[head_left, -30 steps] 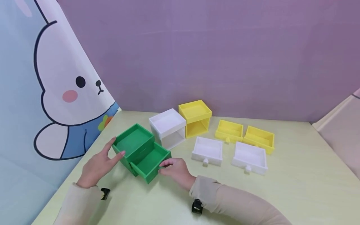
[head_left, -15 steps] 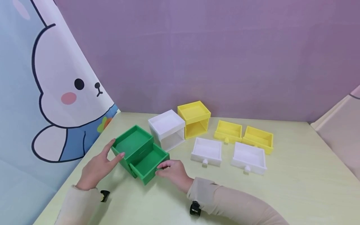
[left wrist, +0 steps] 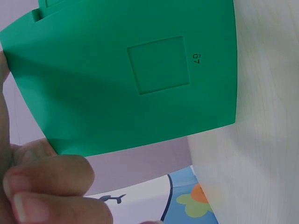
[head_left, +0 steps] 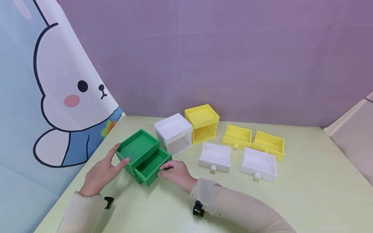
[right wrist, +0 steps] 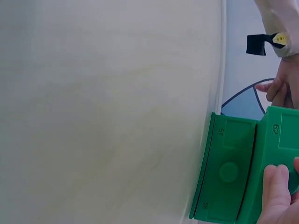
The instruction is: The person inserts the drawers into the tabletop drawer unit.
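At the left of the table a small green cabinet (head_left: 138,146) stands angled, with a shallow tray-like top. My left hand (head_left: 99,174) steadies it, thumb and index finger spread across the top's left edge. Its other fingers (left wrist: 51,175) are bent beside the cabinet's side wall. The upper green drawer (head_left: 152,165) sticks partway out of the front. My right hand (head_left: 178,174) pinches the knob of this drawer between thumb and fingers. In the right wrist view a lower green drawer (right wrist: 237,140) with a round knob sits pushed in below it.
Behind the green cabinet stand a white cabinet frame (head_left: 173,127) and a yellow cabinet frame (head_left: 201,115), both without drawers. To the right lie two yellow drawers (head_left: 237,134) and two white drawers (head_left: 215,154) on the table (head_left: 306,181). A purple backdrop (head_left: 218,58) closes off the back.
My right hand has moved left and slightly away from me, pushing the upper green drawer further into the cabinet. My left hand and the cabinet keep their place.
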Demonstrator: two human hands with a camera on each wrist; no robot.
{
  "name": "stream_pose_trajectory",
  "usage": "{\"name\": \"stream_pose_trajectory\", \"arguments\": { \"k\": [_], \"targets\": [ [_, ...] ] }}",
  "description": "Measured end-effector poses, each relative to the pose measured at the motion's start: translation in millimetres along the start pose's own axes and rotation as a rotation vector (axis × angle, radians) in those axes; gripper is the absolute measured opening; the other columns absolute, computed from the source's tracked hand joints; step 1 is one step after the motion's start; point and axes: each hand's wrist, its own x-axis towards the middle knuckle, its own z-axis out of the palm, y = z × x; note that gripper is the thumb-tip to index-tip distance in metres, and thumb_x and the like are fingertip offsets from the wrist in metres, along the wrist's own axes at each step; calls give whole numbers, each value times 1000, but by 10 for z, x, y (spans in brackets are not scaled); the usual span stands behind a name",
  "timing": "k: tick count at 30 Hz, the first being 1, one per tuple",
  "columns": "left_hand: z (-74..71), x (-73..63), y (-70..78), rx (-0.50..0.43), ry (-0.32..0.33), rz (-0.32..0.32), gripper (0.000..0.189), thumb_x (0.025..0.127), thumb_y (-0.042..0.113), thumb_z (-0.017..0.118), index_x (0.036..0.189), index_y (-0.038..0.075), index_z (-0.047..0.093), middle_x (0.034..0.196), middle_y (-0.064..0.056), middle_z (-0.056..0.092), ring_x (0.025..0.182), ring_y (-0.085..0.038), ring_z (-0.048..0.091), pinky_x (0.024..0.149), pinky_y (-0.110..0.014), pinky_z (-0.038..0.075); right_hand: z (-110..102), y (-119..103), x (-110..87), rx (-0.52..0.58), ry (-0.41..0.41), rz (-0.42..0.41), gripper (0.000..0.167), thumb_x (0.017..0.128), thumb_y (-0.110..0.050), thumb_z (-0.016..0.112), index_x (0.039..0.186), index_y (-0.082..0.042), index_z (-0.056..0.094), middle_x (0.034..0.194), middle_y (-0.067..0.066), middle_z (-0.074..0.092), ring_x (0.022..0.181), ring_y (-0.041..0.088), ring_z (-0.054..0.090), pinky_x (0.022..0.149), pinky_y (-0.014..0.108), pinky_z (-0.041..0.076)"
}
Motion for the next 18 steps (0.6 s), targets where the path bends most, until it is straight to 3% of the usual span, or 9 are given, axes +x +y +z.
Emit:
{"name": "stream_pose_trajectory", "arguments": {
  "k": [9, 18],
  "targets": [
    [3, 5, 2, 0, 3, -2, 84, 92, 61, 47, 153, 12, 17, 59, -3, 40, 47, -18, 35, 43, -29, 25, -72, 10, -36, 125, -67, 36, 26, 83, 3, 69, 107, 11, 65, 88, 14, 70, 69, 11, 62, 71, 32, 55],
    [3, -2, 1, -4, 8, 3, 83, 93, 60, 47, 153, 11, 18, 58, -3, 40, 47, -17, 34, 43, -29, 25, -61, 12, -59, 146, -44, 10, 26, 82, 4, 68, 106, 12, 65, 90, 17, 70, 73, 18, 67, 71, 32, 55]
  ]
}}
